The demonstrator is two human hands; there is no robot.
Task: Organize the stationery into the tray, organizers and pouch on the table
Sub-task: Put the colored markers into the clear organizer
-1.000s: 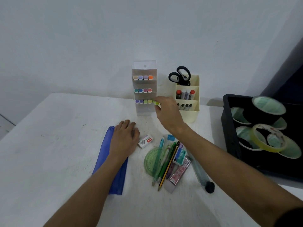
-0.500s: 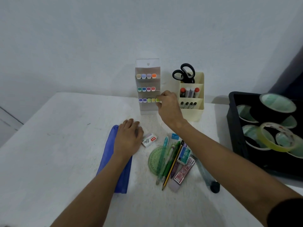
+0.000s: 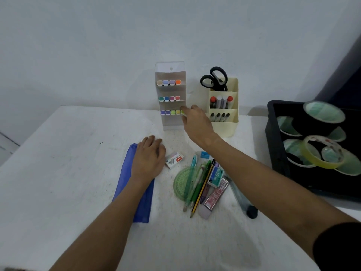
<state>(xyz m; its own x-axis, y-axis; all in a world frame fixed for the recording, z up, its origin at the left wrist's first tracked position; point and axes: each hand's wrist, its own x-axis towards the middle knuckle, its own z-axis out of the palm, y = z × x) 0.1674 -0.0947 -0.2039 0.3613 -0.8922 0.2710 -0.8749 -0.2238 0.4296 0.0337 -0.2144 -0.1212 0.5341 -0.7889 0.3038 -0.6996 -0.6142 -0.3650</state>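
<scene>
Right hand [image 3: 197, 124] pinches a yellow-green highlighter [image 3: 183, 112] at the right end of the clear plastic organizer's [image 3: 172, 122] bottom row, against the desk's [image 3: 58, 173] far edge. Left hand [image 3: 148, 159] lies flat, fingers together, on the blue pouch [image 3: 127, 182]. A small box reading "No.10" [image 3: 215, 176] tops the loose pile mid-desk; black tray [image 3: 277, 153] fills the right edge.

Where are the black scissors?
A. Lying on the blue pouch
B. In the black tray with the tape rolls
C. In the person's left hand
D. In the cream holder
D. The scissors stand handles-up in the back slot of the cream holder; the left hand rests flat on the pouch, and the tray shows only tape rolls.
</scene>
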